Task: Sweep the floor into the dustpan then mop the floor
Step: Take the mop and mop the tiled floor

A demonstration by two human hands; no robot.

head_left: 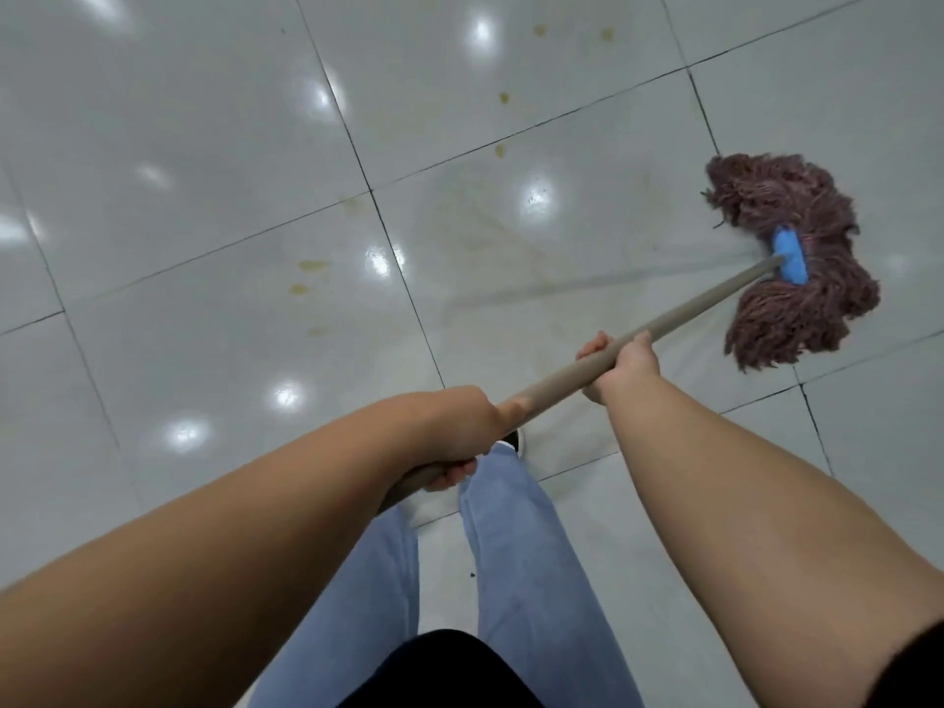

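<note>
A mop with a reddish-brown string head point(797, 258) and a blue clamp point(791, 260) lies flat on the white tiled floor point(204, 171) at the right. Its tan handle point(715, 298) runs down and left toward me. My right hand point(620, 362) grips the handle partway down. My left hand point(454, 431) grips its near end, lower and closer to my body. Yellowish stains point(311, 268) dot the tiles left of and beyond the mop, and a smeared wet patch point(511, 247) lies in the middle.
Dark grout lines cross the glossy tiles, which reflect several ceiling lights. My legs in light blue trousers point(516, 554) and the tip of a shoe point(513, 442) stand below the handle. A tiny dark speck point(472, 573) lies between my legs.
</note>
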